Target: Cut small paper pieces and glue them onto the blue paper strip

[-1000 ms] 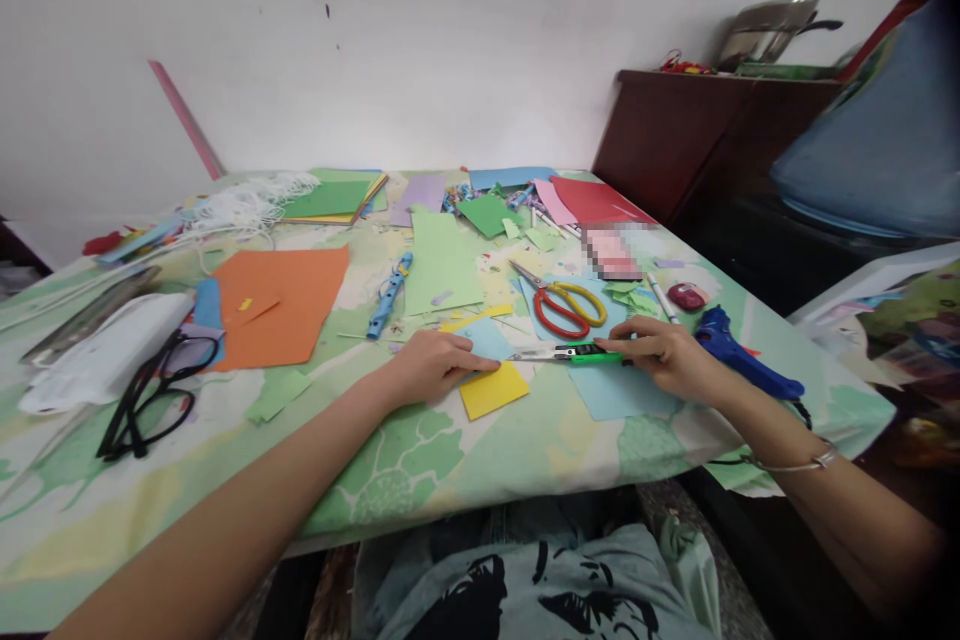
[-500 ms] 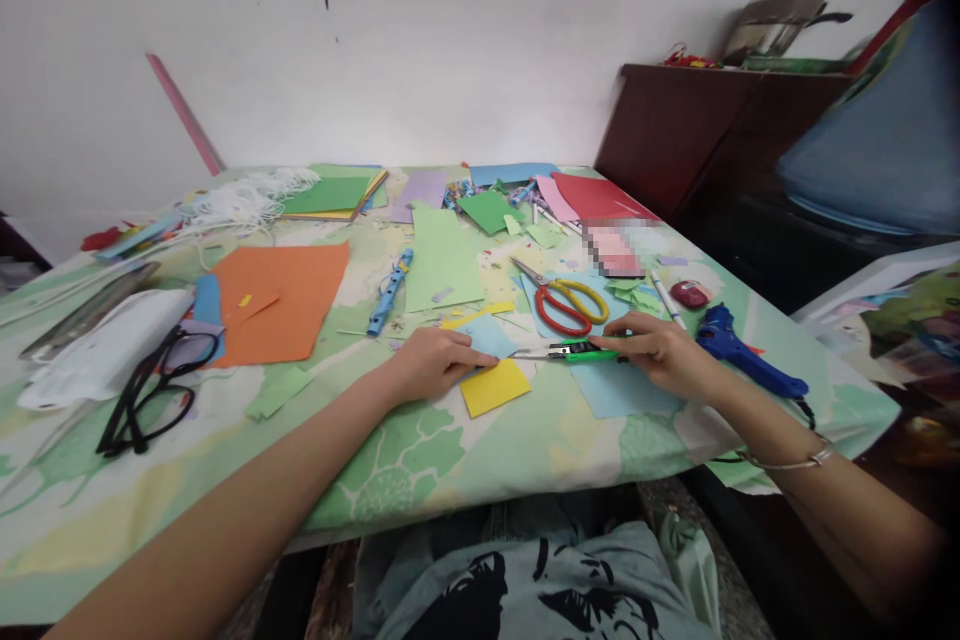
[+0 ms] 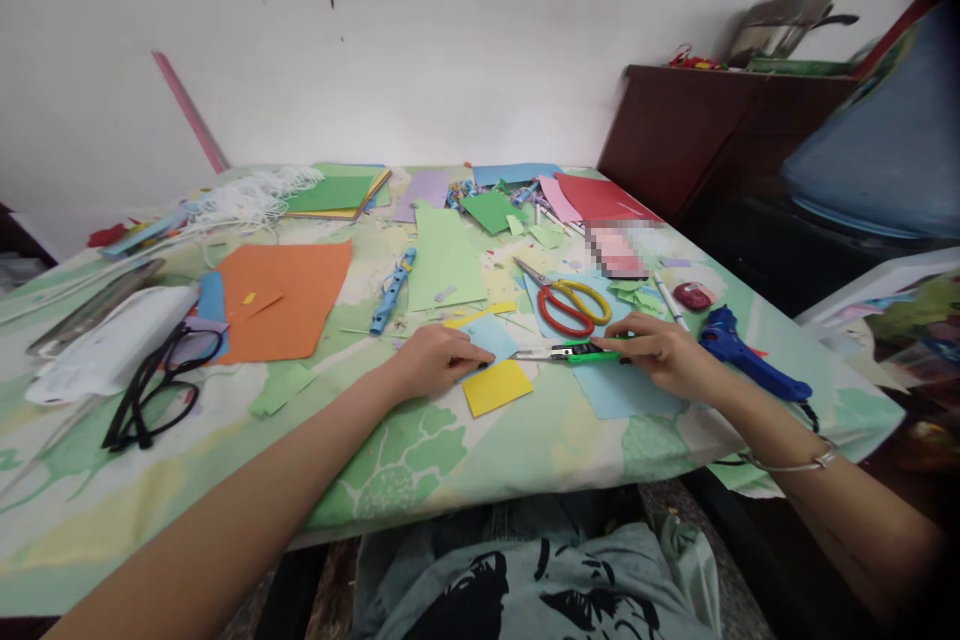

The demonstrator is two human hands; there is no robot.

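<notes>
My right hand (image 3: 664, 355) is closed around a green utility knife (image 3: 581, 351) lying low over the table. Its blade is out and points left toward my other hand. My left hand (image 3: 439, 360) rests on the tablecloth with its fingers curled together and the index finger reaching forward. A small dark spot shows at that fingertip; I cannot make out what it is. Just below the fingertip lies a yellow paper rectangle (image 3: 497, 388), beside a light blue paper piece (image 3: 491, 335). Another light blue sheet (image 3: 622, 392) is partly under the knife and my right hand.
Scissors (image 3: 566, 305) with red and yellow handles lie behind the knife. A blue glue gun (image 3: 754, 360) is at the right. Orange paper (image 3: 285, 310), black glasses (image 3: 157, 385) and a blue toy flute (image 3: 392, 292) lie leftward. Green sheets (image 3: 446, 260) and scraps spread behind.
My left hand's fingertip has drawn back slightly from the yellow paper and the blade tip. The right hand and knife stay nearly in place. The whole view has shifted slightly.
</notes>
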